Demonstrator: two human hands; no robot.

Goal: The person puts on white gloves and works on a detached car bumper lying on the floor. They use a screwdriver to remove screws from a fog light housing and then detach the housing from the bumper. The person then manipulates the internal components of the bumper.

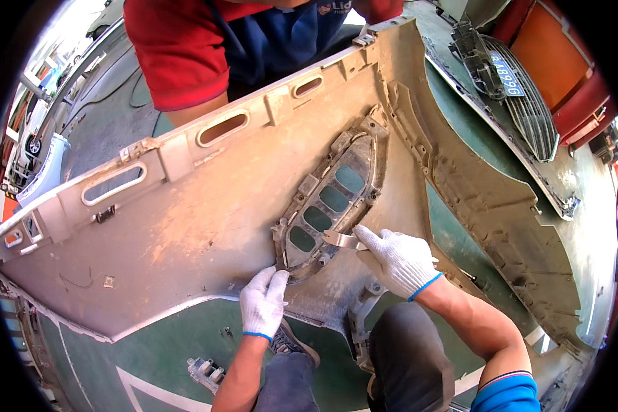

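A flat tool (345, 241) is clamped in the curled right hand (399, 261) at the bumper's (185, 226) slotted insert (326, 209); its lower end is neared by the left hand (263, 302) (fingertips close, grip unclear); the far edge is flanked by a co-worker (275, 44).

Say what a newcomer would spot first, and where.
First, the large tan panel spanning the middle. Near the picture's centre is its slotted frame, where the gloved right hand holds a flat metal tool. At the top is a person in red and navy.
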